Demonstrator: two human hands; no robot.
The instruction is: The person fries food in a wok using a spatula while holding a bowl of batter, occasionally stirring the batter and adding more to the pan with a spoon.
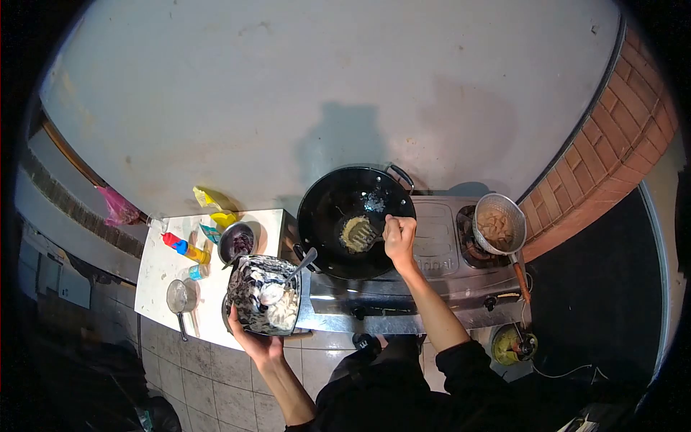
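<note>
Head view shows the right hand over the black wok on the stove, its fingers closed around the handle of a spatula whose blade lies in a small yellowish patch of food at the wok's bottom. Just beyond those fingers a paler smear sits higher on the wok wall. To the right of the right hand, on the second burner, stands a metal pot with pale chunks inside. The left hand cups a patterned bowl from below, fingers wrapped under its near rim; the bowl holds a white mass with a spoon stuck in it, and hovers at the edge of the white table. Beyond the left fingers stand a dark small bowl, a squeeze bottle and a glass.

As a judgement, cooking is at an early stage: only a little is frying, while the bowl's contents look not yet added.
</note>
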